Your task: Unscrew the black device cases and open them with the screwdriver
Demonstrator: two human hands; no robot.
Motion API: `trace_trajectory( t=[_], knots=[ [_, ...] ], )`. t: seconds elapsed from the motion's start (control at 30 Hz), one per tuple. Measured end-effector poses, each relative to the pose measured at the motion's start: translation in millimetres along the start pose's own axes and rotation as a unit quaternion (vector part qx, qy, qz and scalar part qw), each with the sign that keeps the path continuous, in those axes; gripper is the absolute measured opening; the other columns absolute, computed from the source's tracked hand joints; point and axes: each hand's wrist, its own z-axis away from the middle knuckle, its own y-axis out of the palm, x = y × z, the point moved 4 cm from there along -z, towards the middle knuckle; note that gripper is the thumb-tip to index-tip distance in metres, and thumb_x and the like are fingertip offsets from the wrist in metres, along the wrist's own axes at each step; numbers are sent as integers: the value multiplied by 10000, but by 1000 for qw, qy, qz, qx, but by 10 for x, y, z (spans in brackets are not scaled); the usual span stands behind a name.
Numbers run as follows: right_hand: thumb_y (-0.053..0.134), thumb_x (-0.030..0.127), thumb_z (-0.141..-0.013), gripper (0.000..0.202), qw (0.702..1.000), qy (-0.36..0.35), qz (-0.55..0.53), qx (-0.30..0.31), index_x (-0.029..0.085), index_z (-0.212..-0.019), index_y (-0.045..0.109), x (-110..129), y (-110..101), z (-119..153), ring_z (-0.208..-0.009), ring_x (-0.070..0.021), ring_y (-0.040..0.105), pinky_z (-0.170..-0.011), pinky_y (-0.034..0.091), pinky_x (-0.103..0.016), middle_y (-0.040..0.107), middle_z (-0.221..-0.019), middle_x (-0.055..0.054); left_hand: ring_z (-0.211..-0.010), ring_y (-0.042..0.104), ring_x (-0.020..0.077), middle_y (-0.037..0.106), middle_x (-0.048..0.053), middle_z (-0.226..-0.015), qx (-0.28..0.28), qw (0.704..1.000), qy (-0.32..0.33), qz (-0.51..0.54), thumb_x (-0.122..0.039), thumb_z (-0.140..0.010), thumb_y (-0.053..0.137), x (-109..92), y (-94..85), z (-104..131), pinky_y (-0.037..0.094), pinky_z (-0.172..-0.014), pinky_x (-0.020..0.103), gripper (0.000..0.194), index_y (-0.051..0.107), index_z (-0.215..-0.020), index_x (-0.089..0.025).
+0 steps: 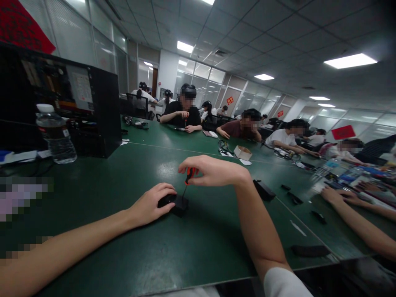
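My left hand [156, 202] is closed around the left part of a small black box-like device [181, 205] and presses it against the green tabletop. Above it, my right hand [210, 171] grips a screwdriver [189, 176] with a red and black handle from the top, wrist bent. The screwdriver's thin shaft slants down to the top of the black device. Whether its tip sits in a screw is too small to tell. My left fingers cover part of the device.
An opened computer case [105, 111] and a water bottle [55, 134] stand at the left. On the right lie a black block [264, 189], several small black pieces and a cardboard box [243, 152]. A neighbour's arms [355, 218] rest at the right; other people sit across the green table [139, 255].
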Motion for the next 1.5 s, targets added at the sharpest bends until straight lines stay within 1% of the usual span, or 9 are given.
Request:
trace_trajectory(
  t=[0.23, 0.37, 0.53, 0.67, 0.8, 1.0, 1.13, 1.3, 1.5],
  knots=[
    [619, 76, -865, 258, 1000, -11, -2, 16, 153, -1106, 674, 40, -2, 9, -963, -164, 654, -825, 476, -250, 695, -1117, -88, -1137, 656, 246, 695, 79, -1213, -31, 997, -50, 46, -350, -941, 614, 68, -44, -57, 512, -1032, 378, 252, 707, -1133, -216],
    [608, 222, -937, 159, 1000, 13, -10, 14, 161, -1064, 681, 14, 5, 6, -866, -161, 674, -755, 485, -248, 726, -983, -64, -1092, 676, 244, 723, 65, -1167, -24, 995, -72, 58, -373, -937, 612, 106, -39, -75, 532, -982, 373, 263, 708, -1129, -221],
    [591, 27, -849, 263, 1000, 3, -5, 17, 157, -1054, 693, 57, 8, 3, -902, -152, 676, -789, 485, -248, 721, -1066, -80, -1160, 654, 246, 706, 79, -1221, -40, 994, -72, 73, -362, -971, 543, 150, -35, -81, 508, -1046, 392, 267, 717, -1122, -226],
    [598, 162, -934, 148, 1000, -2, -14, 24, 154, -1048, 692, 101, 3, 7, -903, -153, 673, -787, 483, -243, 725, -1021, -73, -1236, 626, 260, 680, 88, -1285, -85, 988, -105, 80, -342, -982, 488, 248, -46, -81, 487, -1092, 420, 289, 730, -1092, -228],
    [448, 286, -1041, 286, 999, -10, -25, 31, 157, -978, 696, 93, 10, -1, -800, -142, 649, -746, 465, -251, 727, -898, -50, -1239, 621, 276, 668, 92, -1309, -58, 989, -110, 77, -396, -944, 577, 203, 9, -86, 486, -1091, 436, 314, 698, -1179, -226],
    [480, 84, -932, 288, 999, 16, -24, 14, 157, -1142, 663, 34, 5, 36, -956, -163, 672, -817, 493, -265, 715, -1107, -83, -1209, 629, 333, 644, 117, -1331, -24, 986, -154, 54, -457, -789, 769, 85, 82, -91, 521, -1026, 471, 606, 611, -1320, -211],
    [581, 47, -860, 371, 1000, -19, 9, 20, 164, -1206, 650, 75, 6, 53, -1057, -193, 640, -892, 485, -291, 676, -1204, -99, -1192, 630, 329, 644, 117, -1312, -7, 985, -155, 73, -466, -799, 762, 70, 74, -101, 516, -1021, 470, 584, 620, -1308, -217],
    [567, 229, -974, 182, 1000, 12, 1, 10, 149, -1084, 689, 51, 18, -5, -831, -163, 668, -739, 477, -261, 725, -958, -65, -1195, 611, 303, 626, 96, -1304, 9, 987, -138, 79, -458, -828, 738, 71, 72, -106, 486, -1049, 442, 485, 656, -1243, -221],
    [579, 79, -905, 224, 999, -9, -26, 17, 136, -1090, 690, 105, 23, -8, -887, -154, 690, -764, 496, -239, 720, -1058, -82, -1199, 599, 295, 615, 86, -1296, 13, 988, -130, 83, -483, -843, 729, 101, 99, -107, 472, -1054, 429, 449, 664, -1211, -235]
  ],
)
